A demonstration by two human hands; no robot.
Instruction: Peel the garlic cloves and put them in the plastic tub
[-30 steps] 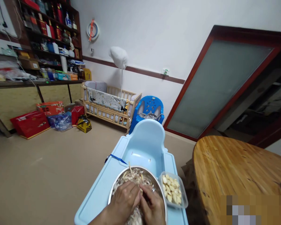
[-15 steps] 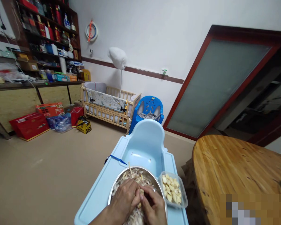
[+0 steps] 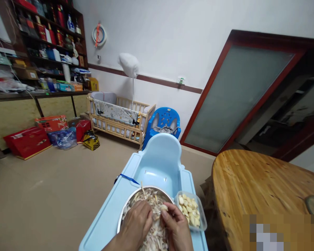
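Note:
A round metal bowl (image 3: 119, 220) full of papery garlic skins (image 3: 154, 232) sits on the light blue tray of a child's high chair (image 3: 104, 212). My right hand (image 3: 178, 225) pinches a pale garlic clove (image 3: 163, 207) between thumb and forefinger, over the bowl's right side. Over the left side, my left hand (image 3: 137, 219) is closed with its fingers curled down; what they hold is hidden. Just right of the bowl, a clear plastic container (image 3: 203, 219) holds many peeled garlic cloves (image 3: 188, 209).
To the right stands a round wooden table (image 3: 251, 181). Beyond the high chair are a blue plastic chair (image 3: 166, 116) and a wooden crib (image 3: 115, 130). Red bags (image 3: 27, 141) lie on the floor at left, below a cluttered counter (image 3: 15, 94).
My hands have drawn apart; they were together over the bowl. The clove now shows in my right fingertips, near the bowl's right rim. The view has shifted slightly.

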